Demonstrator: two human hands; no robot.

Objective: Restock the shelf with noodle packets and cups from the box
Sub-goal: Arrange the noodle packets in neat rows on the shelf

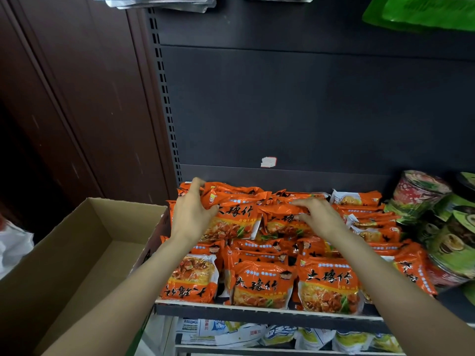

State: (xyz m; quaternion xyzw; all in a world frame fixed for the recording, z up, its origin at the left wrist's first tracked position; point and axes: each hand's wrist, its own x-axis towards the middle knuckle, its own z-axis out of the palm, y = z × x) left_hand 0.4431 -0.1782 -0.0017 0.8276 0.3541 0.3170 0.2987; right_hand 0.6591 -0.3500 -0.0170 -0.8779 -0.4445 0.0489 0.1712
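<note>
Several orange noodle packets [259,281] lie piled on the dark shelf [257,313]. My left hand [192,211] grips the left end of an orange packet [235,217] on top of the pile at the back. My right hand [318,217] rests with bent fingers on a neighbouring orange packet [280,211] near the top of the pile. Green and red noodle cups [424,199] stand stacked at the shelf's right end. The cardboard box [77,253] sits open at the left of the shelf, and its visible inside is bare.
The dark slotted back panel [282,111] rises behind the shelf with a small white label [268,161]. White and yellow packets [257,335] fill the shelf below. A white plastic bag [12,242] lies at far left. Green bags [424,11] hang at top right.
</note>
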